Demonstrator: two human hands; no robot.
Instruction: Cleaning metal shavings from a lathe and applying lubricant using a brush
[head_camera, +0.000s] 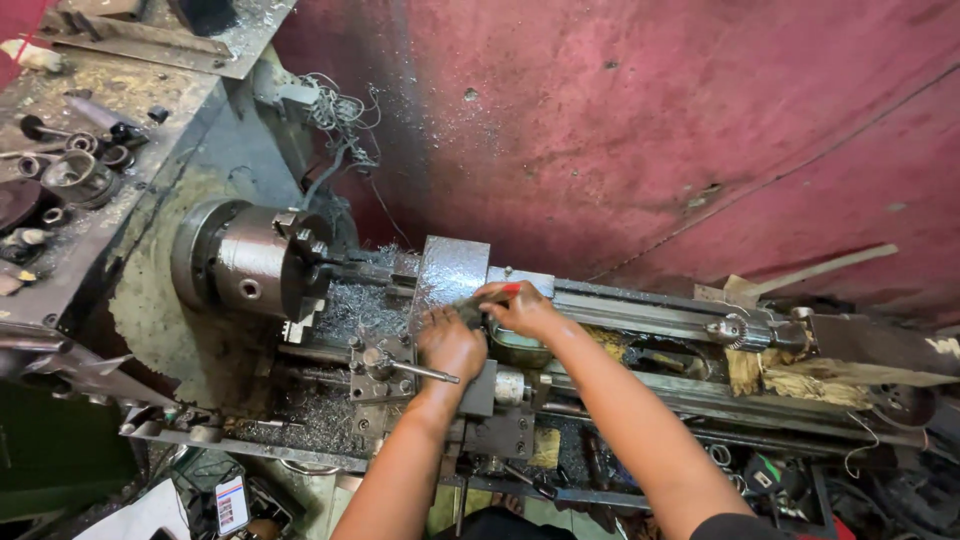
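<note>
my left hand (450, 343) fisted on lathe carriage (455, 272) | my right hand (520, 308) grasping dark brush (468, 310) | chuck (255, 262) left, chips (350, 305) between

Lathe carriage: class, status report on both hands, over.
Left hand fisted on carriage. Right hand gripping dark tool beside it. Swarf near chuck.

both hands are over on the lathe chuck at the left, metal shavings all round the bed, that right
Not quite. In the head view the left hand and right hand are on the carriage, well right of the chuck, which nobody touches. The shavings do litter the bed.
</note>
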